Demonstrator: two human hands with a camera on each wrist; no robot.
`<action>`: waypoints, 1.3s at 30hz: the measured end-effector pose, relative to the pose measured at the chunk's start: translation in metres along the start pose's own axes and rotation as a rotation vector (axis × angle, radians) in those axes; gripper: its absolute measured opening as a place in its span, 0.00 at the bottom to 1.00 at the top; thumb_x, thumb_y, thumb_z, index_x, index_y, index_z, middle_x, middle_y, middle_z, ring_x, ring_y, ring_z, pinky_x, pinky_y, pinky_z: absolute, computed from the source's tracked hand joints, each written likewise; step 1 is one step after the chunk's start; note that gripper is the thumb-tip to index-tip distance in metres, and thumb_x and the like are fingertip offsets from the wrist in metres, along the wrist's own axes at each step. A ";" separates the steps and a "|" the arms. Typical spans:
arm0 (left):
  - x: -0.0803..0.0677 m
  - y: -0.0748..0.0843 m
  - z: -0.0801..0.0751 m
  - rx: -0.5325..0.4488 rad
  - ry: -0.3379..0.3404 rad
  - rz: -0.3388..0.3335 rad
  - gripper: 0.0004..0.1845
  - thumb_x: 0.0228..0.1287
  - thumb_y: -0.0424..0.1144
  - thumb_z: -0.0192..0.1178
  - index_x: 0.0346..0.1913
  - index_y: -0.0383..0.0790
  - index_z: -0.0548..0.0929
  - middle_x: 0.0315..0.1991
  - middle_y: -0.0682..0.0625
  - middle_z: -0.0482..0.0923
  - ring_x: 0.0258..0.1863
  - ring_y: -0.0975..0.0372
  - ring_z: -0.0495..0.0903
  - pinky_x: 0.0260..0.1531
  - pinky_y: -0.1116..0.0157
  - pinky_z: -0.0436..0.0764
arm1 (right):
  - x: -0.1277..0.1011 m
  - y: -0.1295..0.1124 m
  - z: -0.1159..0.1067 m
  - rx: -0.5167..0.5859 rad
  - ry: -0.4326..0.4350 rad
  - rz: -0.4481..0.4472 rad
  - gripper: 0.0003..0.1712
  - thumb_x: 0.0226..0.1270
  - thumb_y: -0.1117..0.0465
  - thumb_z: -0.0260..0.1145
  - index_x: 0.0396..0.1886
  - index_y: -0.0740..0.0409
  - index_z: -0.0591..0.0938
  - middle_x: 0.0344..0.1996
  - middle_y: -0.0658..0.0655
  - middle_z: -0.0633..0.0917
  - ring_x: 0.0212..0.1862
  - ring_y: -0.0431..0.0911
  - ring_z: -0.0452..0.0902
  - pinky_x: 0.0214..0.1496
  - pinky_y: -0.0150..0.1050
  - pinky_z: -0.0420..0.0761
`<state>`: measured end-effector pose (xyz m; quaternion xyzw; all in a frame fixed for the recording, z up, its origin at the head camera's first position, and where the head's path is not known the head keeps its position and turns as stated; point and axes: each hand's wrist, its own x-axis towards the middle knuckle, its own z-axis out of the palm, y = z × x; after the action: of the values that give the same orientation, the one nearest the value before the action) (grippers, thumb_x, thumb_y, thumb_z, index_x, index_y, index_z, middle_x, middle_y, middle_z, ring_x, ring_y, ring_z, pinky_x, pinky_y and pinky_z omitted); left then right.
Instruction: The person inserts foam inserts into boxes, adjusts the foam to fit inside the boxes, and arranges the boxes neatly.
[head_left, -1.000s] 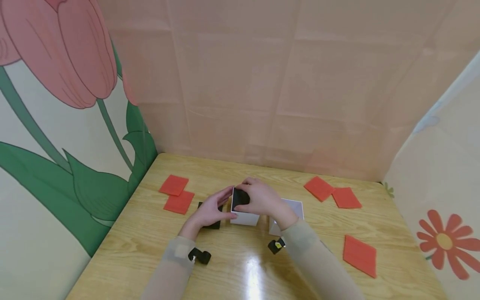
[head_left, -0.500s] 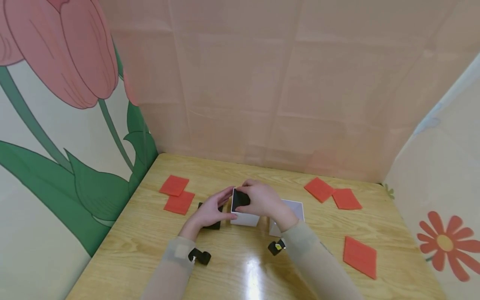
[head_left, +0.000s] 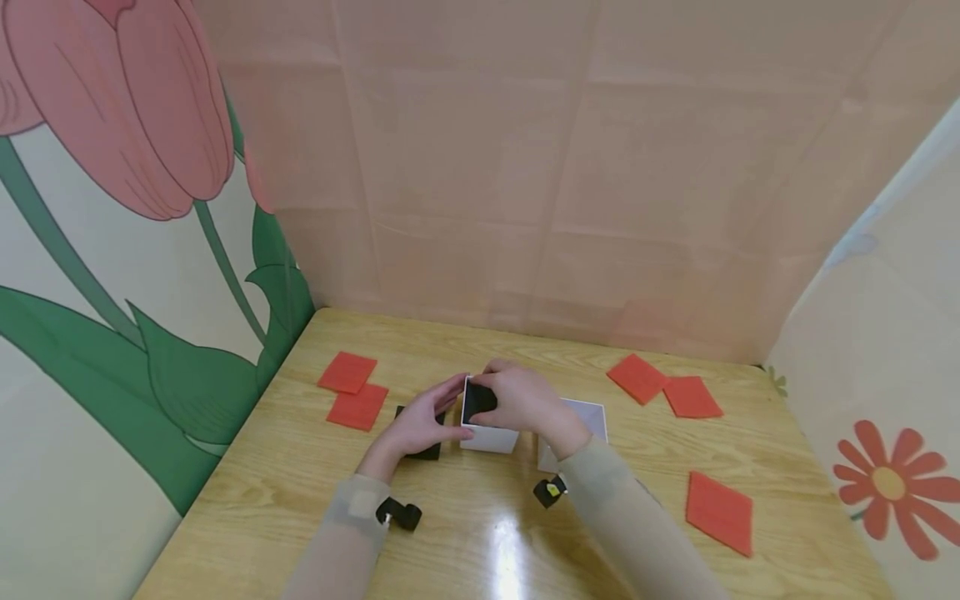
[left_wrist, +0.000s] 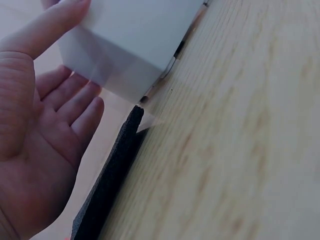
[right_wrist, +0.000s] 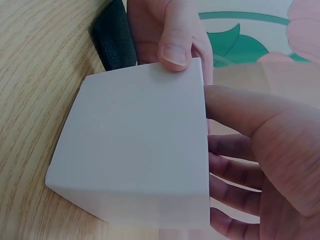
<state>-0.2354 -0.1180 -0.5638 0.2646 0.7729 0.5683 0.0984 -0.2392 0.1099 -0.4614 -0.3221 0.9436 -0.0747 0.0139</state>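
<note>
A white open-topped box (head_left: 489, 438) stands on the wooden table, its opening showing a black inside or insert (head_left: 480, 402). My left hand (head_left: 417, 422) grips the box from the left, thumb on the near wall and fingers along the left side. Over the opening is my right hand (head_left: 521, 400), bent downward, its thumb and fingers reaching past the rim. In the right wrist view those fingertips disappear behind the box wall, so I cannot tell what they pinch or press. A thick black foam-like pad (left_wrist: 111, 175) lies just left of the box, partly under my left hand.
Close on the right stands a second white box (head_left: 592, 414) with a pale inside, partly behind my right wrist. Red squares (head_left: 358, 406) lie overlapping at the left. More red squares (head_left: 636, 378) lie at the back right, and another red square (head_left: 718, 513) at the front right.
</note>
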 end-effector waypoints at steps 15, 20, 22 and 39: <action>0.000 0.001 0.002 0.018 0.009 -0.028 0.55 0.63 0.47 0.81 0.87 0.47 0.58 0.83 0.51 0.62 0.80 0.59 0.63 0.78 0.57 0.66 | -0.009 0.021 -0.007 0.121 0.008 0.016 0.37 0.60 0.44 0.84 0.66 0.55 0.87 0.57 0.55 0.84 0.53 0.49 0.82 0.57 0.48 0.85; -0.001 0.003 0.001 0.009 0.017 -0.027 0.56 0.62 0.49 0.81 0.86 0.48 0.59 0.83 0.49 0.61 0.81 0.55 0.63 0.78 0.54 0.65 | -0.019 0.026 -0.019 0.069 -0.017 0.024 0.35 0.58 0.45 0.85 0.63 0.54 0.89 0.56 0.54 0.87 0.57 0.52 0.83 0.62 0.52 0.84; -0.001 0.003 0.000 0.008 0.017 -0.025 0.56 0.62 0.50 0.81 0.87 0.47 0.58 0.83 0.49 0.61 0.81 0.54 0.63 0.78 0.53 0.65 | -0.022 0.026 -0.022 0.056 -0.028 0.021 0.34 0.57 0.46 0.86 0.62 0.54 0.89 0.56 0.55 0.88 0.58 0.53 0.83 0.63 0.53 0.83; -0.002 0.004 0.001 0.017 0.027 -0.067 0.57 0.60 0.51 0.82 0.87 0.50 0.59 0.83 0.52 0.61 0.80 0.56 0.64 0.78 0.55 0.66 | -0.023 0.016 -0.015 -0.124 -0.059 0.099 0.33 0.54 0.40 0.85 0.59 0.46 0.92 0.55 0.51 0.89 0.55 0.52 0.84 0.58 0.54 0.85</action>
<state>-0.2321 -0.1173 -0.5604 0.2314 0.7874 0.5617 0.1047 -0.2316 0.1379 -0.4497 -0.2775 0.9604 -0.0059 0.0255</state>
